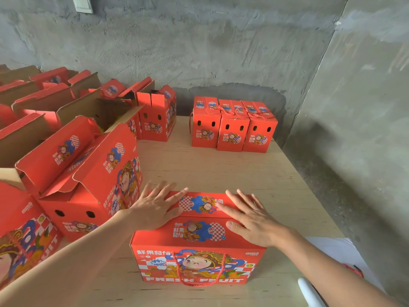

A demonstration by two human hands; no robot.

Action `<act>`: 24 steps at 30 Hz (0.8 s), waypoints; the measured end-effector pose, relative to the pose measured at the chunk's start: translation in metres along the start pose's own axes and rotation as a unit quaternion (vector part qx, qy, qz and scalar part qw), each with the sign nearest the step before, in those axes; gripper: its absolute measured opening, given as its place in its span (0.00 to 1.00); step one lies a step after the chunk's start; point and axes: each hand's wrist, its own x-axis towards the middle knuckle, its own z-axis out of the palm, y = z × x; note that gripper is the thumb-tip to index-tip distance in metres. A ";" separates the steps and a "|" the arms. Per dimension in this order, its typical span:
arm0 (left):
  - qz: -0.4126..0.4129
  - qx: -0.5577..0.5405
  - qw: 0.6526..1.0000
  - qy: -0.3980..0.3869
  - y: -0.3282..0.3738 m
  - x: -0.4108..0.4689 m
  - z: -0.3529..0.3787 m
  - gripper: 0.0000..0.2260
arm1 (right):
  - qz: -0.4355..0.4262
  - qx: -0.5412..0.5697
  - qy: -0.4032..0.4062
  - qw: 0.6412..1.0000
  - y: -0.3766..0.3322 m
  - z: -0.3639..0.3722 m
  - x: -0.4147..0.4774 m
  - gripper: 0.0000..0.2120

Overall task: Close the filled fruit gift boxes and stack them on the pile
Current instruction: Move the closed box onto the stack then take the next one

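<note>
A red fruit gift box [197, 258] stands on the wooden table right in front of me, its top flaps folded down. My left hand [152, 209] lies flat on the left part of the lid with fingers spread. My right hand [250, 220] presses flat on the right part of the lid. A red cord handle hangs down the box's front face. Three closed boxes [232, 127] stand side by side at the far end of the table, near the wall.
Several open red boxes [88, 173] with raised flaps crowd the left side of the table [221, 173]. Rough concrete walls close in behind and on the right. A white object [309, 291] lies at the table's near right edge.
</note>
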 end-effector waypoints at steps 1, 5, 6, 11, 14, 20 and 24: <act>-0.003 0.002 1.000 0.005 0.001 0.000 0.001 0.29 | 0.001 0.001 -0.008 1.000 0.000 -0.001 0.001 0.23; -0.090 -0.024 0.993 0.076 0.014 -0.012 0.011 0.29 | 0.006 0.019 0.002 1.000 0.000 0.000 0.000 0.22; -0.138 -0.050 0.986 0.084 0.017 -0.016 0.014 0.29 | 0.006 0.028 0.009 1.000 -0.001 0.000 -0.001 0.22; -0.262 -0.199 0.944 0.014 0.020 -0.023 0.011 0.30 | 0.012 0.083 0.055 0.995 -0.003 0.001 -0.002 0.21; -0.255 -0.235 0.938 0.005 0.021 -0.021 0.007 0.26 | 0.021 0.069 0.023 0.997 -0.001 0.000 0.001 0.22; -0.237 -0.403 0.876 0.117 0.014 -0.042 0.004 0.30 | 0.082 0.238 0.127 0.959 -0.011 0.002 -0.006 0.26; -0.301 -0.488 0.816 0.073 0.015 -0.058 0.027 0.26 | 0.146 0.474 0.122 0.860 -0.015 0.007 -0.019 0.27</act>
